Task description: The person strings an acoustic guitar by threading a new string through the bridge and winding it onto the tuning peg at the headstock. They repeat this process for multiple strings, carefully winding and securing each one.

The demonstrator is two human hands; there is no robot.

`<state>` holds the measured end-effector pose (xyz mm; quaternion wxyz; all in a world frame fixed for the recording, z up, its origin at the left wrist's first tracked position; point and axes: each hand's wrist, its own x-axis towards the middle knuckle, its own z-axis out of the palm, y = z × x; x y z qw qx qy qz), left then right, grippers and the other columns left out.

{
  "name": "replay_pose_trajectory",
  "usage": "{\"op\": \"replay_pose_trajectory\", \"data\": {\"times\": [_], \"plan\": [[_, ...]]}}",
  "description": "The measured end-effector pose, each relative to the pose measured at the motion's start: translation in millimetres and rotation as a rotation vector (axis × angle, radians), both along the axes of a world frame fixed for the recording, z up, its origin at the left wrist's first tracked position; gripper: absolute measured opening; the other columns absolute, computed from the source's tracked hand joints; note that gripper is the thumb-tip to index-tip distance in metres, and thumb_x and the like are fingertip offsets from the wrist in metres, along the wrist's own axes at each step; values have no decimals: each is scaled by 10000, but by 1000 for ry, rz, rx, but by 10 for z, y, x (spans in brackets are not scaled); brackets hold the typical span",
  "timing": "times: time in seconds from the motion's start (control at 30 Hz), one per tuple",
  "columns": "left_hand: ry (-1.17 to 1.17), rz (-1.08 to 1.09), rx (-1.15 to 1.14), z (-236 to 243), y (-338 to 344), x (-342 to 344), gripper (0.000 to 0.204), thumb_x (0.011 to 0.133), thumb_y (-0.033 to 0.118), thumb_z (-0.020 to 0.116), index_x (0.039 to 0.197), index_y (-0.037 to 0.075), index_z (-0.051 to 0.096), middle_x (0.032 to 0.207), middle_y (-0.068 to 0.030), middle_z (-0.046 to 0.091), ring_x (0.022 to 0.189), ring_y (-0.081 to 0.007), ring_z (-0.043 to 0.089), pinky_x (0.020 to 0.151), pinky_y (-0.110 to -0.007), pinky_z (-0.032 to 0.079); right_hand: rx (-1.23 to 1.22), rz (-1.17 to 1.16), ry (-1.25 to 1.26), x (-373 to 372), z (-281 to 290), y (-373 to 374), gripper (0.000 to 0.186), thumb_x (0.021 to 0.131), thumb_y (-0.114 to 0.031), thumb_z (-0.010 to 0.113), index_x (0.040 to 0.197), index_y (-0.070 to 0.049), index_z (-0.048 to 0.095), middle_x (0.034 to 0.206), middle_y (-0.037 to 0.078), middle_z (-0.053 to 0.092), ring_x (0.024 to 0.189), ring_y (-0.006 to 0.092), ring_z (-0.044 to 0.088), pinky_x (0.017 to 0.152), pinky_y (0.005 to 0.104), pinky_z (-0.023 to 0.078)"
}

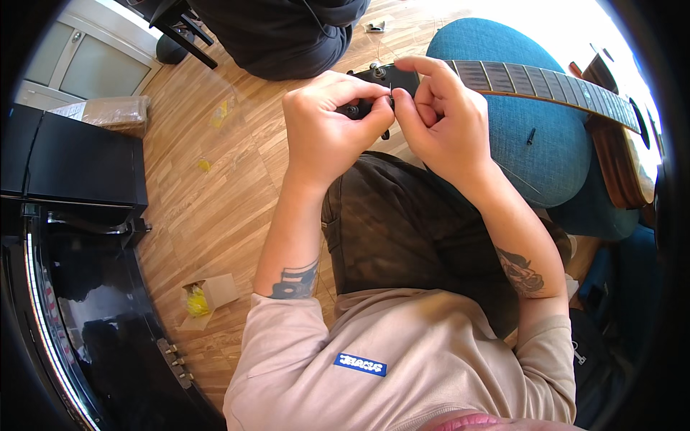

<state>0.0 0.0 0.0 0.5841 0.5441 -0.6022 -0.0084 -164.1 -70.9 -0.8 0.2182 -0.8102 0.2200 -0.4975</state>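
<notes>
A guitar lies with its fretted neck (pixel 539 82) across a teal padded seat (pixel 503 136). Its dark headstock (pixel 404 77), with metal tuning pegs along it, reaches out between my hands. My left hand (pixel 327 129) pinches thumb and forefinger together at the headstock, around a small, thin dark thing too hidden to name. Right beside that pinch is the thumb of my right hand (pixel 453 118). Its forefinger arches over the headstock and its other fingers curl in; whatever they grip is hidden. On the seat rest a small black peg (pixel 531 136) and a thin wire-like strand (pixel 519 178).
The guitar body (pixel 629 161) stands at the far right. A person in dark clothing (pixel 280 32) is just ahead. To the left is a glossy black piano (pixel 108 302). An opened carton (pixel 219 289) with yellow contents and yellow scraps (pixel 205 166) lie on the wooden floor.
</notes>
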Motion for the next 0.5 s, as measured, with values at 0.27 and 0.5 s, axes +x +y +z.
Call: {"op": "replay_pose_trajectory", "data": {"times": [0.27, 0.5], "plan": [[27, 159, 68, 6, 92, -178, 129, 767, 14, 831, 895, 23, 818, 786, -11, 734, 692, -58, 577, 614, -234, 471, -47, 44, -6, -37, -12, 1, 128, 855, -1, 717, 969, -40, 764, 636, 58, 576, 507, 164, 547, 521, 312, 458], [66, 253, 103, 23, 23, -309, 134, 760, 79, 845, 850, 7, 776, 703, -12, 710, 635, -40, 608, 592, -217, 489, -26, 116, 39, -104, 25, 32, 228, 838, 15, 694, 1046, -24, 779, 633, 83, 606, 501, 176, 562, 524, 314, 470]]}}
